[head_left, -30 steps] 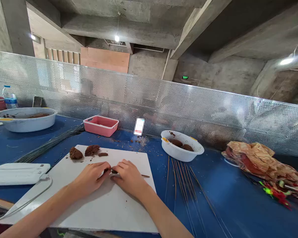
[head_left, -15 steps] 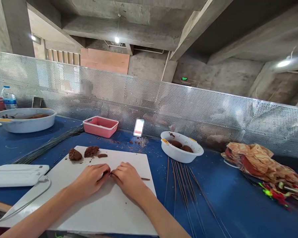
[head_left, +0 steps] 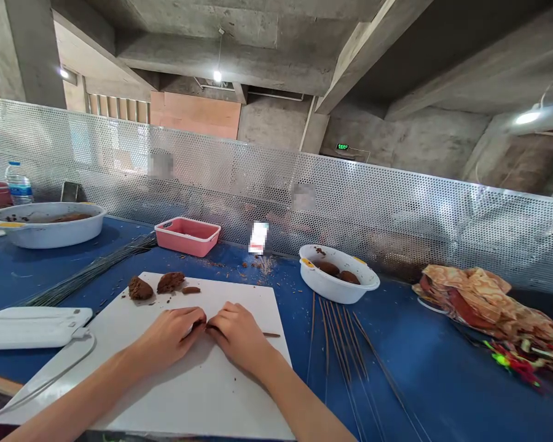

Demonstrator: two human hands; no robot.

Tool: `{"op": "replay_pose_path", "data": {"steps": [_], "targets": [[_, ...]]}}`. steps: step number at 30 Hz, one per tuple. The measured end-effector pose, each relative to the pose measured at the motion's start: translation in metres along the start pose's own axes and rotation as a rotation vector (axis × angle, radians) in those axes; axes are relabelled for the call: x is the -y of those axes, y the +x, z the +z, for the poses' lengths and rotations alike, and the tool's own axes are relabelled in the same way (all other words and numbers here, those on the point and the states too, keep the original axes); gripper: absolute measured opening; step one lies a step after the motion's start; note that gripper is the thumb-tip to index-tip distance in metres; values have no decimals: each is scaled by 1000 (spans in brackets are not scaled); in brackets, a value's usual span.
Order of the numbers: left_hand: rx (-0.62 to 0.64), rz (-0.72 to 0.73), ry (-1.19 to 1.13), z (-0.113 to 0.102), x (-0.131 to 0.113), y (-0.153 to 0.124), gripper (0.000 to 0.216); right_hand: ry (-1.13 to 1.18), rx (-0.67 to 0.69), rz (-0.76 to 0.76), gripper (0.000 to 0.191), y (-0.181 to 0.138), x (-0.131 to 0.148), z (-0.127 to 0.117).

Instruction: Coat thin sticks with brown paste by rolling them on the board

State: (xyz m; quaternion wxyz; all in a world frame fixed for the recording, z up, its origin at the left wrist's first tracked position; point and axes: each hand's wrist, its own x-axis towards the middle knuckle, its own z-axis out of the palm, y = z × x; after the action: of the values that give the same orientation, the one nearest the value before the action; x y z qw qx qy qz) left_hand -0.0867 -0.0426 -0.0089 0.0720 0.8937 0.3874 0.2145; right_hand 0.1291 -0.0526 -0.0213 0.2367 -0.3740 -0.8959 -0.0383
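Observation:
My left hand (head_left: 177,331) and my right hand (head_left: 234,331) meet fingertip to fingertip over the white board (head_left: 166,399). Both are closed in a pinch, and a little dark brown material shows at the fingers. From behind my right hand sticks out the end of a thin brown stick (head_left: 271,335), in line with the pinch; the rest of it is hidden by the hands. Beyond my left hand lie two lumps of brown clay-like dough, one rounded (head_left: 141,288) and one rough (head_left: 170,282). Beside them rests a small brown roll (head_left: 191,290).
Brown-coated wires (head_left: 338,337) lie fanned out right of the board, below a white basin (head_left: 338,294) holding brown lumps. A pink basket (head_left: 187,242), bare wire bundle (head_left: 92,267), white device with cable (head_left: 32,328) and larger basin (head_left: 50,236) stand left. Crumpled cloth (head_left: 483,301) lies right.
Both hands stay almost in place, pinched together at the same spot. The view has shifted very slightly; the lumps and stick end look unchanged.

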Motion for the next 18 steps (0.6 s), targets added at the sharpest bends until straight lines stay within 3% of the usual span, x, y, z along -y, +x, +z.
{"op": "replay_pose_path", "data": {"steps": [8,11,16,18], "targets": [[0,-66,-37,1,5,2,26,-52,-28,-11,16,0,0,-8],[1,-64,-62,0,3,3,28,-22,-62,-2,29,0,-1,-6],[16,-70,-117,-3,0,2,28,-53,-66,-1,5,2,1,-4],[15,-64,-116,-3,0,2,27,-62,-51,-3,7,3,2,-5]]}}
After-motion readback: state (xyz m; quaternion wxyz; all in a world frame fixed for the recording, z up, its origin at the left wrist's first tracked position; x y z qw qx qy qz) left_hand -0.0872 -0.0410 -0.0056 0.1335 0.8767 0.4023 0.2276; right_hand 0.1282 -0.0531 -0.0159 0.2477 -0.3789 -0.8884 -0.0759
